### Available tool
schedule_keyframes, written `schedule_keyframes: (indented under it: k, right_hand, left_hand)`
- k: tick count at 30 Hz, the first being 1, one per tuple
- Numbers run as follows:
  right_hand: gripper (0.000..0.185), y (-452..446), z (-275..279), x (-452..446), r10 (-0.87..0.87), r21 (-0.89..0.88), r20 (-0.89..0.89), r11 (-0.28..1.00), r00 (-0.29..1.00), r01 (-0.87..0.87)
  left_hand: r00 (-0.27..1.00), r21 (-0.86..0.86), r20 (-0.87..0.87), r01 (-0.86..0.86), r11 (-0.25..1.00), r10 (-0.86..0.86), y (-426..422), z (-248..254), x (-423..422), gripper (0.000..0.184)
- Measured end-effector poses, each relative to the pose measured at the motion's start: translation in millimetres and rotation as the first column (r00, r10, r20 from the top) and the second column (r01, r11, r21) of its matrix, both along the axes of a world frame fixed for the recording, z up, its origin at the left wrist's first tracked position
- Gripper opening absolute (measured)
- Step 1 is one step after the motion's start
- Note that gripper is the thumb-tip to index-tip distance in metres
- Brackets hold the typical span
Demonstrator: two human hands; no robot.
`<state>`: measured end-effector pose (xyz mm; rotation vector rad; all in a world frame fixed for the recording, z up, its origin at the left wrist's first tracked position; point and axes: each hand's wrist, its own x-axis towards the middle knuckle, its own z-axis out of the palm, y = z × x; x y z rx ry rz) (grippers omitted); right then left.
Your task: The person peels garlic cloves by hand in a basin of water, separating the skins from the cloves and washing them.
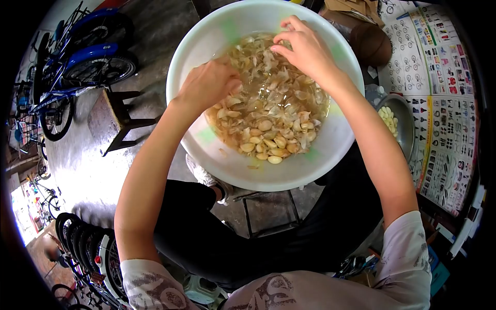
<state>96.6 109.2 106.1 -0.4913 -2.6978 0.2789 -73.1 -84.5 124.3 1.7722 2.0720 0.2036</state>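
Observation:
A large white plastic basin (227,168) holds cloudy water with many loose garlic skins (279,82) floating in it. Several garlic cloves (268,144) are gathered at the near side of the basin, some pale and some brownish. At the basin's left, my left hand (211,81) is closed, its fingers curled down at the skins; what lies inside them is hidden. My right hand (306,51) hovers over the far right part of the basin, fingers bent and apart, with nothing visible in them.
A metal bowl (406,124) of peeled garlic cloves (387,120) sits to the right on printed sheets (444,67). Behind it lies a brown ball (370,45). On the left are a wooden stool (116,119) and parked bicycles (95,57); tyres (85,243) stand lower left.

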Motion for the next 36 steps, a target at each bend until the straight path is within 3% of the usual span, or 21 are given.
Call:
schedule_keyframes:
  k: [1,3,4,6,8,10,11,15,17,19,20,21,22,23,25,26,28,30,31,34,36]
  right_hand:
    - [0.018,-1.1,3.7,-0.3,-0.002,0.002,0.0,1.0,1.0,0.002]
    - [0.02,-6.8,12.4,-0.6,0.018,-0.024,0.01,1.0,1.0,-0.018]
    - [0.02,-11.0,13.8,-2.8,0.017,-0.024,0.01,1.0,1.0,-0.016]
    - [0.023,-20.0,16.3,-8.0,0.07,-0.392,0.199,0.92,0.977,0.014]
    - [0.042,-33.5,16.7,-5.1,0.19,-0.403,0.475,0.915,0.859,0.02]
    - [0.057,-39.2,-0.7,5.1,0.206,-0.163,0.497,0.976,0.843,-0.143]
    - [0.066,-37.2,-5.6,5.4,0.202,-0.183,0.618,0.977,0.76,-0.111]
    - [0.073,-43.1,-30.9,15.2,0.115,-0.127,0.676,0.991,0.727,-0.039]
    - [0.073,-39.2,-41.7,18.9,0.133,-0.127,0.672,0.99,0.729,-0.064]
    - [0.074,-36.1,-59.6,26.9,0.156,-0.129,0.668,0.987,0.727,-0.093]
    - [0.076,-35.5,-71.0,30.9,0.168,-0.066,0.566,0.985,0.807,-0.159]
    - [0.078,-34.4,-77.5,32.3,0.188,0.005,0.453,0.977,0.871,-0.214]
    - [0.078,-29.3,-78.3,24.8,0.188,0.003,0.453,0.977,0.871,-0.213]
    - [0.07,-21.0,-78.6,12.2,0.23,-0.2,0.788,0.973,0.571,-0.116]
    - [0.063,-18.2,-76.8,7.9,0.317,-0.33,0.936,0.942,0.153,0.063]
    - [0.061,-21.3,-76.0,11.7,0.295,-0.316,0.913,0.948,0.281,0.032]
    - [0.055,-29.9,-73.4,21.5,0.248,-0.276,0.817,0.961,0.521,-0.023]
    - [0.05,-34.0,-72.0,28.9,0.199,-0.222,0.659,0.973,0.725,-0.065]
    - [0.05,-33.7,-73.8,30.2,0.199,-0.221,0.66,0.973,0.725,-0.065]
    - [0.056,-33.9,-90.7,32.7,0.19,-0.123,0.414,0.981,0.89,-0.152]
    - [0.06,-37.1,-91.8,31.5,0.199,-0.046,0.224,0.98,0.954,-0.194]
  left_hand:
    - [1.0,0.002,0.0,0.002,1.0,-0.002,0.8,0.0,1.1,0.031]
    - [0.994,0.238,-0.079,-0.051,0.97,0.072,2.8,-0.1,4.2,0.037]
    - [0.994,0.238,-0.079,-0.05,0.97,0.071,5.0,0.2,5.2,0.037]
    - [0.998,0.222,-0.045,-0.028,0.975,0.039,10.0,0.8,7.1,0.055]
    - [0.995,0.217,-0.092,0.054,0.975,-0.034,9.4,-23.5,14.7,0.064]
    - [0.985,0.218,-0.13,0.137,0.966,-0.11,10.7,-38.0,21.3,0.075]
    - [0.986,0.152,-0.114,0.138,0.979,-0.121,11.9,-41.7,24.7,0.08]
    - [0.978,-0.004,-0.152,0.146,0.989,-0.145,17.2,-52.8,20.9,0.083]
    - [0.973,-0.05,-0.172,0.145,0.988,-0.152,17.8,-58.4,19.7,0.081]
    - [0.92,-0.073,-0.349,0.165,0.984,-0.18,17.7,-70.6,21.7,0.078]
    - [0.92,-0.074,-0.349,0.164,0.984,-0.18,18.1,-71.9,22.4,0.078]
    - [0.966,-0.116,-0.221,0.108,0.987,-0.131,20.3,-66.0,25.7,0.077]
    - [0.993,-0.164,-0.09,0.057,0.985,-0.073,21.5,-61.3,28.8,0.077]
    - [0.993,-0.165,-0.09,0.058,0.985,-0.073,21.6,-56.5,31.8,0.077]
    - [0.967,-0.229,-0.225,0.069,0.971,-0.122,21.4,-49.7,35.9,0.075]
    - [0.967,-0.228,-0.226,0.068,0.971,-0.121,20.8,-54.2,34.1,0.075]
    - [0.998,-0.056,-0.03,0.044,0.997,-0.046,18.4,-71.2,27.6,0.074]
    - [0.99,-0.038,-0.115,0.073,0.997,-0.077,16.5,-80.9,26.0,0.072]
    - [0.974,-0.025,-0.199,0.104,0.994,-0.107,15.4,-83.7,25.4,0.071]
    - [0.945,0.104,-0.293,0.181,0.978,-0.143,10.5,-87.9,22.9,0.065]
    - [0.965,0.099,-0.233,0.142,0.985,-0.116,12.3,-87.9,22.2,0.066]
